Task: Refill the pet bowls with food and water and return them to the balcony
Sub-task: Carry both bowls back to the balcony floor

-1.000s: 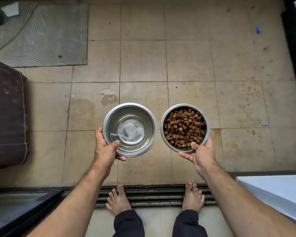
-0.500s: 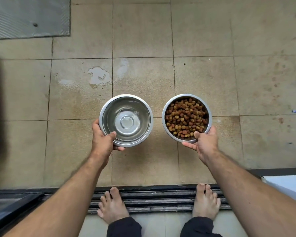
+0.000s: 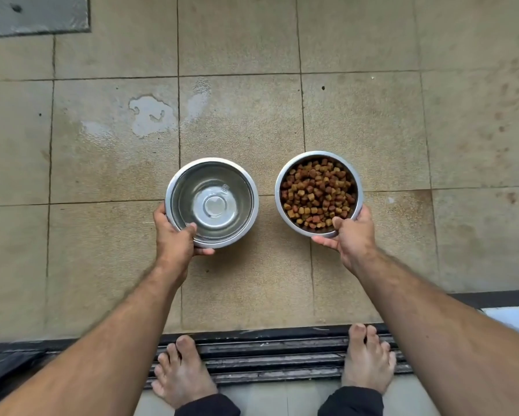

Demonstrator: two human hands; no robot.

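Tiled balcony floor [image 3: 357,115] lies beyond the door track [image 3: 267,355]. The left hand [image 3: 174,238] grips the water bowl [image 3: 211,202] by its near rim, thumb inside; the right hand [image 3: 353,235] grips the food bowl [image 3: 319,193] likewise, both held past the track. Tilting could slop water or scatter kibble; the wet patch [image 3: 150,114] farther out could slip bare feet.

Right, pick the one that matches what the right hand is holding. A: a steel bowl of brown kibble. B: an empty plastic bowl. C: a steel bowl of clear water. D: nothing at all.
A: the right hand grips the near rim of the steel bowl of kibble, thumb hooked over the edge, while the left hand holds the water bowl.
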